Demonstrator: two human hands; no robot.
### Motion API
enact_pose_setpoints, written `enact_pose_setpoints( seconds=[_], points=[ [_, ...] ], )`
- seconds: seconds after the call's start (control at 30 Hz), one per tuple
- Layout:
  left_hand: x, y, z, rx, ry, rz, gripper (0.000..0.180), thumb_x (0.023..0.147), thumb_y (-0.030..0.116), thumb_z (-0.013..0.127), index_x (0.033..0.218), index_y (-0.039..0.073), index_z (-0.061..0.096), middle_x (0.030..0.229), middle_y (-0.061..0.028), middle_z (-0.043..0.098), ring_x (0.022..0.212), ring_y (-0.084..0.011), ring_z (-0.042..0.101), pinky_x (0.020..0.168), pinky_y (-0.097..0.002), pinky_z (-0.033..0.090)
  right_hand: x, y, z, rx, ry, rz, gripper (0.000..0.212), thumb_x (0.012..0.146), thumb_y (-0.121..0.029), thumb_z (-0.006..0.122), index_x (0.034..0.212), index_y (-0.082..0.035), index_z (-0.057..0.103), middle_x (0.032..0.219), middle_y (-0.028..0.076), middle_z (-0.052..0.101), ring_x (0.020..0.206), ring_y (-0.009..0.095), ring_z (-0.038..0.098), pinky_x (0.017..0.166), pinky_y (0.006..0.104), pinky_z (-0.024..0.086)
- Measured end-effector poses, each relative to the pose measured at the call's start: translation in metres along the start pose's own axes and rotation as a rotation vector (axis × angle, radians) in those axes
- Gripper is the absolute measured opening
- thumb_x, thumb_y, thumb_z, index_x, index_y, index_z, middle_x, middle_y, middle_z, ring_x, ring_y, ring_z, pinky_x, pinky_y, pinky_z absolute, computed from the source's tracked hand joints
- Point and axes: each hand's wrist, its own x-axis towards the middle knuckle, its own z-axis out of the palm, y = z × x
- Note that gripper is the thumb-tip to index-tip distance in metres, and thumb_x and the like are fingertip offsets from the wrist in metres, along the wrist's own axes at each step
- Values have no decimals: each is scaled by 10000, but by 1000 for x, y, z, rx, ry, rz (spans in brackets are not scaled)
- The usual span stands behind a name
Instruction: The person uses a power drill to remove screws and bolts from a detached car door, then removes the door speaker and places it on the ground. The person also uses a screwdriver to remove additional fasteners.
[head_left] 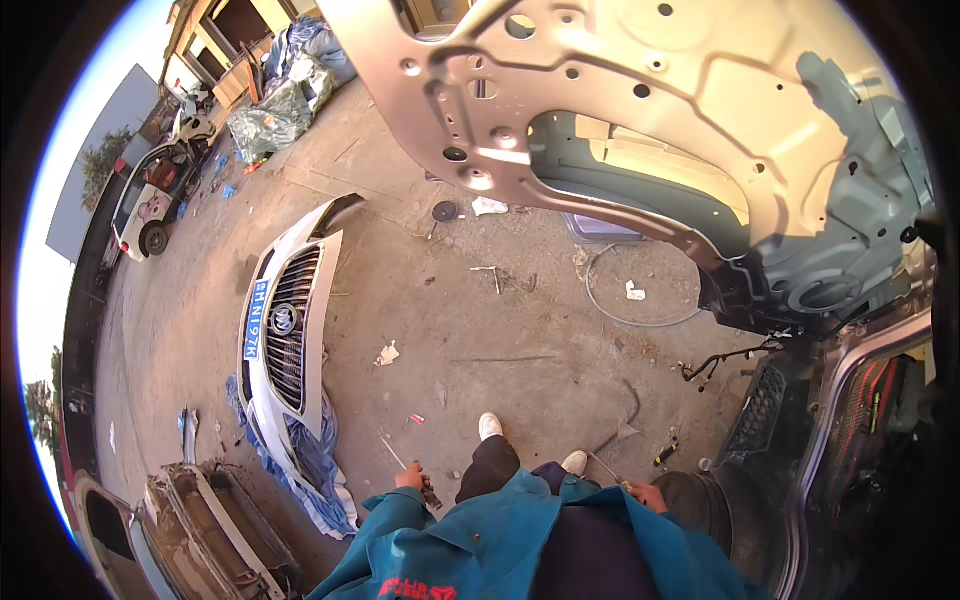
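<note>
My left hand [410, 478] is at the lower middle, closed round a thin, light rod-like tool [393, 451] that points forward and left. A small metallic piece [432, 496] shows just below that hand, too small to name. At my right side, the right hand [648, 496] is partly covered by the teal sleeve; its fingers look closed on another thin rod [606, 468] pointing forward and left. Both hands hang low beside my body, touching no car part. On the ground near the right hand lies a yellow-and-black handled tool [667, 452].
A white car front bumper [262, 375] with a dark grille lies at left on blue sheeting. A large beige metal car panel [720, 100] rises at upper right above a car body [800, 470]. Loose wiring [725, 362], a grey hose [640, 322] and scraps litter the ground.
</note>
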Motion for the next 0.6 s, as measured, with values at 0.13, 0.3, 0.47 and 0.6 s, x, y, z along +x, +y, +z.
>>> enact_pose_setpoints(
  seconds=[0.13, 0.3, 0.47, 0.6],
  points=[
    [20, -87, -81, -116, 123, -258, 293, 1115, 328, 589, 1225, 59, 626, 810, -107, 621, 662, -222, 610, 600, -453, 544, -10, 1, -17, -97, 41, 256, 471, 1006, -42, 692, 1471, -10, 627, 1058, 155, 742, 845, 253, 709, 787, 439, 614],
    [37, -138, -121, -150, 97, -391, 232, 1097, 277, 608, 1180, 61, 619, 792, -97, 607, 639, -220, 596, 572, -454, 533, 41, -51, 30, 42, 160, 497, 410, 1003, -66, 661, 1408, -10, 636, 1072, 152, 724, 879, 253, 704, 808, 448, 619],
    [72, -71, -141, -181, 46, -354, 174, 1079, 226, 627, 1135, 62, 611, 774, -87, 592, 615, -218, 582, 545, -454, 523, 123, -132, 123, 148, 139, 470, 356, 1000, -90, 630, 1346, -10, 646, 1086, 149, 707, 912, 254, 700, 830, 457, 625],
    [121, 46, -167, -282, 62, -187, 131, 1065, 185, 641, 1099, 63, 605, 759, -79, 580, 597, -217, 571, 523, -454, 515, 182, -228, 239, 220, -19, 323, 353, 992, -106, 595, 1328, -7, 641, 1104, 146, 697, 935, 253, 697, 857, 458, 624]
  ],
)
